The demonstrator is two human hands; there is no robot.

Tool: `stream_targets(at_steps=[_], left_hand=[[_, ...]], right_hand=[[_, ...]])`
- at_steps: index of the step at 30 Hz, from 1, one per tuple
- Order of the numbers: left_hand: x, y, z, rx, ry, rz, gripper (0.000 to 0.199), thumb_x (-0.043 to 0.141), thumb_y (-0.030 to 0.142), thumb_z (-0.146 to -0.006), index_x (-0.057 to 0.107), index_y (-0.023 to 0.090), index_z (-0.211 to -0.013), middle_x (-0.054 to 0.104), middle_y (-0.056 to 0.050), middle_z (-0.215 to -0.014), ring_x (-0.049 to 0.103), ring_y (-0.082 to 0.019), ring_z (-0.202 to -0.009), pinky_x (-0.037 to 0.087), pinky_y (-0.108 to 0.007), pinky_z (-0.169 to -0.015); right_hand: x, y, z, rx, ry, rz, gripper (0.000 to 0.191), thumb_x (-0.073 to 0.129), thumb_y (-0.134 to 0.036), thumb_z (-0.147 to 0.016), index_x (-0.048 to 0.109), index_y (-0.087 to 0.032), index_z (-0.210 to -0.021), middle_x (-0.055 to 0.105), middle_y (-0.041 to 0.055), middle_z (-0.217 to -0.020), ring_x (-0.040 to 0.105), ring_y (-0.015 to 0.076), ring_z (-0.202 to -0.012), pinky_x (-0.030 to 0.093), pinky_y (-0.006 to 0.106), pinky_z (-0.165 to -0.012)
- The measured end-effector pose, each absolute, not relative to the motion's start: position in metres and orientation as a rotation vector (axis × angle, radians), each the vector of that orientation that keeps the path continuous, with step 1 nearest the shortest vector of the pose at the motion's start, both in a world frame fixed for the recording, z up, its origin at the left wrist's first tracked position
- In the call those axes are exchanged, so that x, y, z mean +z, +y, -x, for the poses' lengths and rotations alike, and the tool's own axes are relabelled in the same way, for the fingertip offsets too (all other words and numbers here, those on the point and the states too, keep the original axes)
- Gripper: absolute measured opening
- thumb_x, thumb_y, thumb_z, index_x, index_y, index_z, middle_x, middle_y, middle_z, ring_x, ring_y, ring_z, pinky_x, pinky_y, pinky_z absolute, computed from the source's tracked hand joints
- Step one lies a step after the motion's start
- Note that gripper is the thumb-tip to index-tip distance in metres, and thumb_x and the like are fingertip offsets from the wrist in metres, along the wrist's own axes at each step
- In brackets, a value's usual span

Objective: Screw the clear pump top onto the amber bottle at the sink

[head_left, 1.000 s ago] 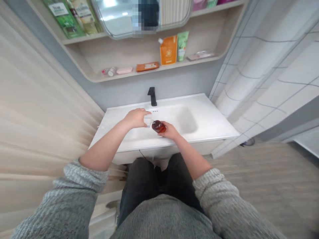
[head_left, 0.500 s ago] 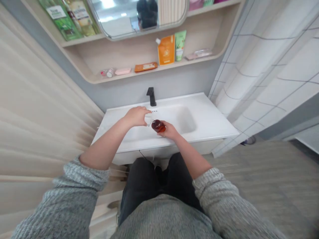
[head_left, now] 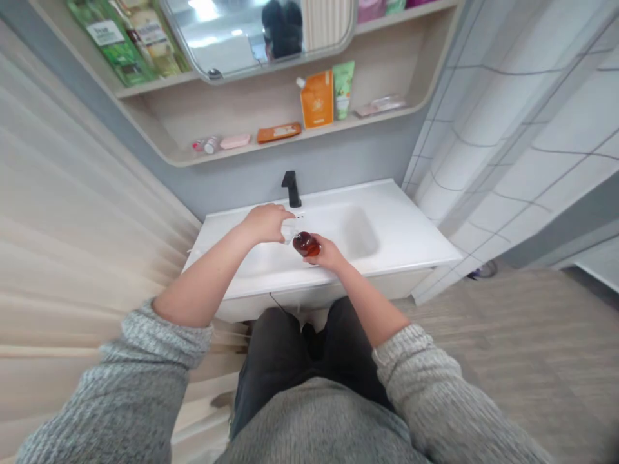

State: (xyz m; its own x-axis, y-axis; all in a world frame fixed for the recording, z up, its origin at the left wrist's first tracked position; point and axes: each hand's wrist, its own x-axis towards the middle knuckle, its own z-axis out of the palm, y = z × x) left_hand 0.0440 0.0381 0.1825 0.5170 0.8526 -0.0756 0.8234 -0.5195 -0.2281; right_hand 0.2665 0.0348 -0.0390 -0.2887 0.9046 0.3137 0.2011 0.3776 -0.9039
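My right hand (head_left: pixel 327 253) is closed around a brown, see-through bottle (head_left: pixel 306 244), which it keeps tilted over the white sink (head_left: pixel 360 235). The bottle's neck points up and left, at the mouth of a small clear cup (head_left: pixel 289 230). My left hand (head_left: pixel 267 224) grips that cup from above, its fingers wrapped about the side. Cup and bottle neck are so close that I cannot tell whether they touch. Any liquid passing between them is too small to make out.
Behind the sink stands a black faucet (head_left: pixel 291 189). Above it, a shelf holds an orange pouch (head_left: pixel 317 100), a green tube (head_left: pixel 343 90), an orange packet (head_left: pixel 279 132) and a pink bar (head_left: pixel 235 141). A mirror (head_left: pixel 256 29) hangs higher. A pale curtain (head_left: pixel 87 212) borders the left side.
The view has shifted slightly. Both hands keep their hold on the cup and the bottle, with almost no movement between them.
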Motion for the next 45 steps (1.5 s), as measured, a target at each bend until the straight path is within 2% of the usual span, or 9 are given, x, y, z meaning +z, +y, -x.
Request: stream_targets(at_steps=[7,15,21,26,33,39,45], left_hand=[[0.185,0.041,-0.049,0.305,-1.435,2.579,0.079,0.086,0.047,-0.076,0.069,0.039,-0.153,0.075,-0.005,-0.139,0.068,-0.033,-0.130,0.054,-0.039,-0.107],[0.189,0.041,-0.053,0.338,-1.401,2.571,0.076,0.084,0.045,-0.077,0.070,0.038,-0.152,0.077,-0.006,-0.135,0.069,-0.033,-0.128,0.056,-0.039,-0.103],[0.193,0.043,-0.059,0.357,-1.368,2.575,0.077,0.085,0.044,-0.077,0.070,0.037,-0.152,0.076,-0.007,-0.136,0.068,-0.034,-0.129,0.055,-0.040,-0.105],[0.201,0.043,-0.070,0.392,-1.346,2.583,0.071,0.084,0.044,-0.078,0.073,0.037,-0.148,0.075,-0.008,-0.133,0.067,-0.034,-0.128,0.055,-0.041,-0.106],[0.213,0.044,-0.083,0.442,-1.301,2.592,0.057,0.084,0.044,-0.078,0.080,0.037,-0.134,0.076,-0.007,-0.129,0.067,-0.035,-0.127,0.054,-0.042,-0.107],[0.218,0.045,-0.089,0.499,-1.325,2.595,0.062,0.085,0.046,-0.075,0.080,0.039,-0.136,0.077,-0.008,-0.131,0.067,-0.037,-0.128,0.053,-0.044,-0.108],[0.217,0.049,-0.092,0.483,-1.329,2.607,0.064,0.085,0.046,-0.074,0.080,0.041,-0.137,0.078,-0.008,-0.129,0.067,-0.039,-0.129,0.053,-0.046,-0.109]], right_hand=[[-0.039,0.035,-0.267,0.968,-1.727,0.987,0.080,0.097,-0.029,-0.066,0.072,-0.025,-0.142,0.083,0.0041,-0.123,0.078,0.0319,-0.109,0.060,0.043,-0.101],[-0.041,0.036,-0.267,0.939,-1.738,1.003,0.078,0.097,-0.030,-0.066,0.073,-0.025,-0.141,0.084,0.0044,-0.122,0.078,0.0319,-0.109,0.060,0.043,-0.100],[-0.037,0.034,-0.267,0.948,-1.726,1.022,0.080,0.097,-0.032,-0.066,0.073,-0.023,-0.142,0.084,0.0054,-0.120,0.078,0.0310,-0.107,0.060,0.042,-0.100],[-0.035,0.032,-0.267,0.958,-1.694,1.029,0.079,0.097,-0.035,-0.067,0.073,-0.023,-0.141,0.084,0.0052,-0.118,0.078,0.0311,-0.105,0.061,0.041,-0.097],[-0.037,0.033,-0.267,0.910,-1.686,1.036,0.080,0.097,-0.037,-0.067,0.072,-0.024,-0.142,0.083,0.0057,-0.123,0.077,0.0318,-0.110,0.060,0.042,-0.101],[-0.036,0.033,-0.267,0.929,-1.683,1.034,0.081,0.096,-0.036,-0.067,0.071,-0.024,-0.142,0.084,0.0048,-0.120,0.078,0.0303,-0.105,0.060,0.042,-0.099],[-0.034,0.032,-0.267,0.927,-1.677,1.028,0.081,0.097,-0.036,-0.066,0.071,-0.024,-0.141,0.083,0.0058,-0.124,0.077,0.0319,-0.109,0.059,0.043,-0.102]])
